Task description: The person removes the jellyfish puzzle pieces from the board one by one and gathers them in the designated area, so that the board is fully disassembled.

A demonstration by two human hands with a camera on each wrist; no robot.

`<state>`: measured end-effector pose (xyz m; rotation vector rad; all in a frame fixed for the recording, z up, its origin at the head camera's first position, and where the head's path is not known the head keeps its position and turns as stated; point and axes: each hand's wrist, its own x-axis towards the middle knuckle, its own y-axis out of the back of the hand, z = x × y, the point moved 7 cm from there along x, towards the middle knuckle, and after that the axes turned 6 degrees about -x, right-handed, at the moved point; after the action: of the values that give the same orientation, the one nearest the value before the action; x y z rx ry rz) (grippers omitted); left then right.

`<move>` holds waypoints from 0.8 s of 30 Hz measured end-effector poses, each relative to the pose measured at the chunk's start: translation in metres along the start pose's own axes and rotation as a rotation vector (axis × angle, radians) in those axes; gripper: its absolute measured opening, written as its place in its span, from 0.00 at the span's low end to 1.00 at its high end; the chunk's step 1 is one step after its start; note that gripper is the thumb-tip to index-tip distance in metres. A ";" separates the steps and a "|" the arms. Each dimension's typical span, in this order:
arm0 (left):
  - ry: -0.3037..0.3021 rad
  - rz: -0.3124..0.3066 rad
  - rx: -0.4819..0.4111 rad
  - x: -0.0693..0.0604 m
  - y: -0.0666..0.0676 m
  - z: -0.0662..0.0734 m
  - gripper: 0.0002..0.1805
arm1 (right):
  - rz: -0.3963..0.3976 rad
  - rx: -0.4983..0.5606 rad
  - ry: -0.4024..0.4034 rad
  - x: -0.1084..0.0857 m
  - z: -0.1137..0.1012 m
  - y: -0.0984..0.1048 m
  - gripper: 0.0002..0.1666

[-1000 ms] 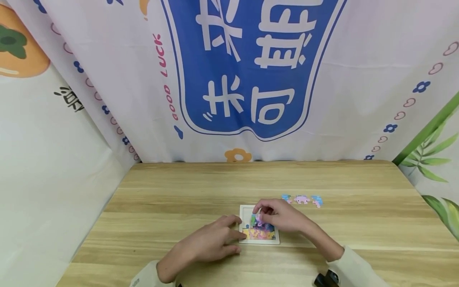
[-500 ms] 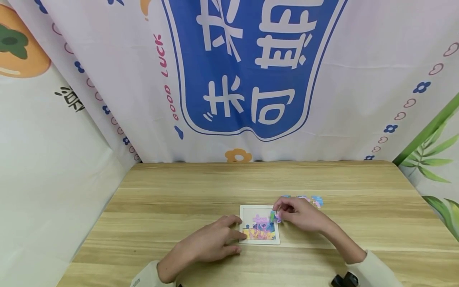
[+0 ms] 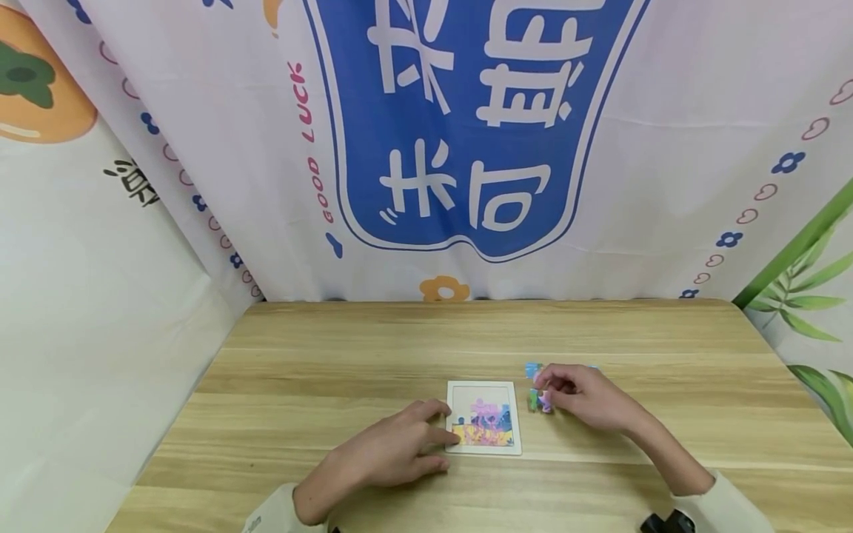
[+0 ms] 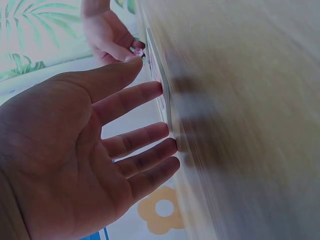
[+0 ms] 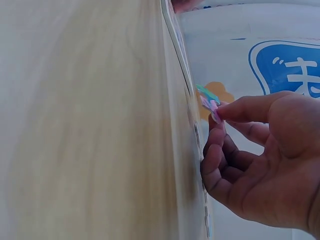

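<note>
A square white-rimmed puzzle tray [image 3: 483, 384] lies on the table, its lower part filled with yellow, pink and blue pieces and its upper part bare. My left hand [image 3: 393, 444] rests on the tray's left edge with spread, nearly straight fingers, also seen in the left wrist view [image 4: 85, 145]. To the right of the tray, my right hand [image 3: 593, 400] pinches a green and pink puzzle piece [image 3: 536, 401] between thumb and fingers. The right wrist view shows that piece [image 5: 210, 99] tilted at the fingertips of the right hand [image 5: 270, 155].
Behind the right hand lie loose pieces, one blue and pink [image 3: 532, 369], partly covered by the hand. The wooden table [image 3: 300, 370] ends at a printed curtain [image 3: 626, 259]. A black device [image 3: 668, 522] sits at the right sleeve.
My right hand has moved right, off the tray, carrying the green and pink piece with it. The pink piece in the tray is now uncovered. My left hand has stayed in place.
</note>
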<state>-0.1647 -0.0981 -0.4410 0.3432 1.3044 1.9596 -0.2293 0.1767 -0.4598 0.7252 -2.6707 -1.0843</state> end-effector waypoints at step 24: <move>0.028 -0.004 -0.037 0.000 0.001 0.000 0.20 | -0.011 -0.100 -0.022 0.013 0.000 0.004 0.07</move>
<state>-0.1655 -0.0979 -0.4397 0.2962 1.2833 1.9897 -0.2419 0.1724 -0.4575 0.7144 -2.6118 -1.2250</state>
